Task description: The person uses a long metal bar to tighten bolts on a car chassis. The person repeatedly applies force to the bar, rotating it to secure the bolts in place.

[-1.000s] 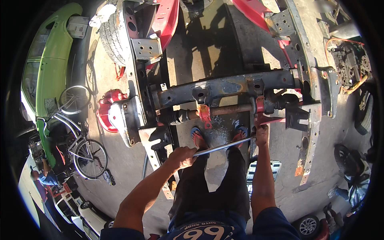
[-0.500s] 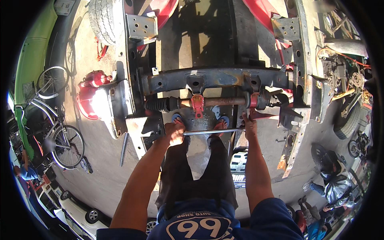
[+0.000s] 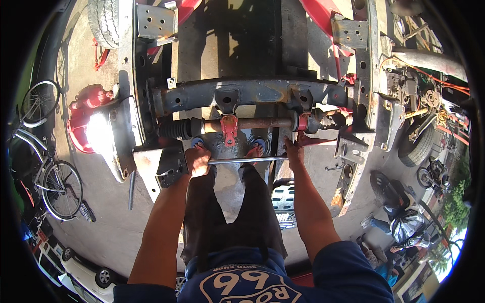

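The steel bar (image 3: 247, 160) runs left to right between the hands, roughly parallel to the near edge of the frame's crossmember (image 3: 262, 92) and on the wearer's side of it. The left hand (image 3: 197, 160) is closed round its left end; the right hand (image 3: 294, 152), partly curled, meets its other end, its grip unclear. The red bracket (image 3: 303, 137) lies just beyond the right hand, the nearer one. Pale shield-shaped lettering marks the blue shirt (image 3: 242, 284); no label is discernible on the bar.
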### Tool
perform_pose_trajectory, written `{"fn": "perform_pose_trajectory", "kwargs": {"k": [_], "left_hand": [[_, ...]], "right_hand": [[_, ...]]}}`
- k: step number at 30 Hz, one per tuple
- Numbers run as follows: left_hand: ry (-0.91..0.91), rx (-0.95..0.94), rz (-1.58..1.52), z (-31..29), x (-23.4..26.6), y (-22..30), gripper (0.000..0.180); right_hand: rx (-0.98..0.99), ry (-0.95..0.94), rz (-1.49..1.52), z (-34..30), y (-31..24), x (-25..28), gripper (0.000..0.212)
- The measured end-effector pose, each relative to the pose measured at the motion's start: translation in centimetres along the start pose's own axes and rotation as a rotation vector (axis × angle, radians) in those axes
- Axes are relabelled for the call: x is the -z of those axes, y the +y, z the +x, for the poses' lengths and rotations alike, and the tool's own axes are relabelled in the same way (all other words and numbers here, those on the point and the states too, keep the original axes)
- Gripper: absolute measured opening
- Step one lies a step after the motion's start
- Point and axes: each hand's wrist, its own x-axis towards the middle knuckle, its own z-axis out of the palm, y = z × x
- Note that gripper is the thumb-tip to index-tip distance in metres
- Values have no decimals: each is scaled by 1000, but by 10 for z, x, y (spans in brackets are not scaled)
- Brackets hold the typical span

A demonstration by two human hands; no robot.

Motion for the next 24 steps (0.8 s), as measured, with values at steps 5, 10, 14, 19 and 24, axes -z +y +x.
{"fn": "perform_pose_trajectory", "kwargs": {"k": [5, 10, 14, 19, 24], "left_hand": [[-12, -101, -71, 19, -23, -23, 25], [80, -188, -95, 52, -97, -64, 25], [-59, -135, -208, 90, -140, -79, 36], [-24, -176, -182, 155, -175, -82, 39], [142, -207, -274, 192, -227, -94, 38]], "right_hand": [[149, 59, -90, 1, 9, -3, 58], [164, 99, -224, -5, 4, -2, 26], [15, 30, -78, -12, -7, 0, 32], [46, 138, -203, -18, -12, -9, 36], [92, 220, -282, -19, -7, -16, 33]]}}
